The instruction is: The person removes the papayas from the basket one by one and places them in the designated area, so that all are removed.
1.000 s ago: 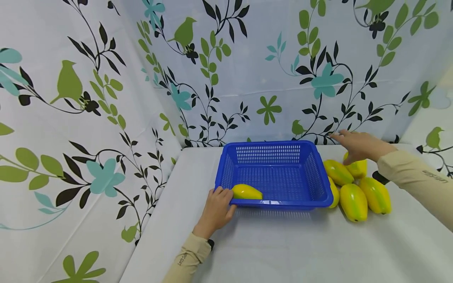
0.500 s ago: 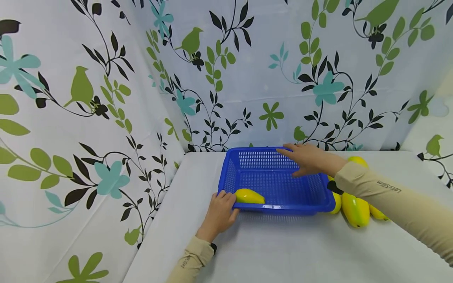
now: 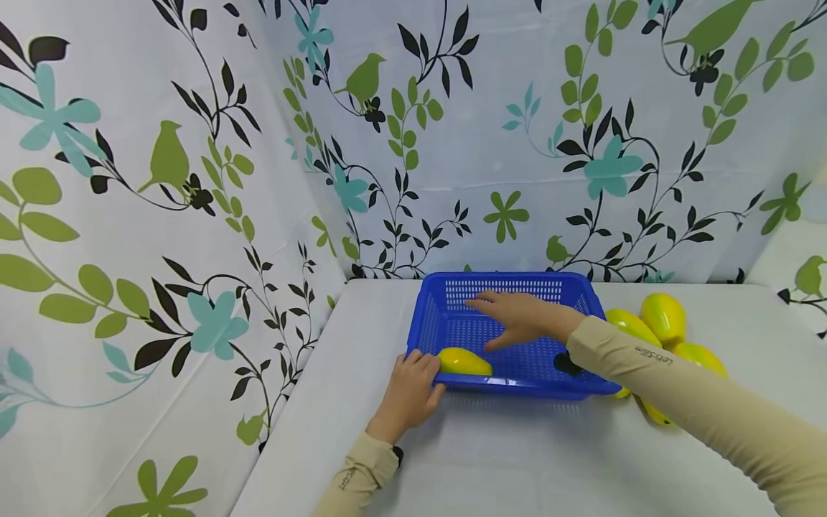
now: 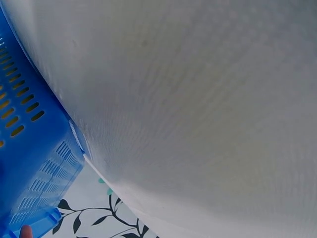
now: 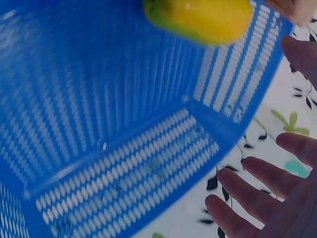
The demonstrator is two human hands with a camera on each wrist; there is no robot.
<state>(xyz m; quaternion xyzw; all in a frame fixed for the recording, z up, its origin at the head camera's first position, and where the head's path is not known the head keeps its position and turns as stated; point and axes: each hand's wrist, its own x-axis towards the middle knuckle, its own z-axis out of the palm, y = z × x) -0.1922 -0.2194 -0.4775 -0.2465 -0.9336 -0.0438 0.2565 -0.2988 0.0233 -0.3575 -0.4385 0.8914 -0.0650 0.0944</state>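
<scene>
A blue plastic basket (image 3: 536,388) with slotted walls stands on the white table. My left hand (image 3: 408,391) grips its front left corner, fingers over the rim and thumb outside. One yellow mango-like fruit (image 3: 464,361) lies inside, close to that hand. Over the basket, my right hand (image 3: 523,317) is held palm down, with fingers spread and nothing in them. The right wrist view has these spread fingers (image 5: 247,188) beside the basket wall and the fruit (image 5: 203,20) with its greenish end. In the left wrist view, only one fingertip (image 4: 26,232) shows by the basket (image 4: 29,144).
Several more yellow fruits (image 3: 664,318) lie on the table right of the basket, partly hidden behind my right sleeve (image 3: 698,402). A white curtain (image 3: 478,143) with leaf and bird prints hangs behind and at the left. The white tabletop (image 3: 504,459) extends in front of the basket.
My right hand has moved left from above the yellow fruits at the right to over the basket. The left hand keeps its grip on the basket's corner. The head view has shifted slightly.
</scene>
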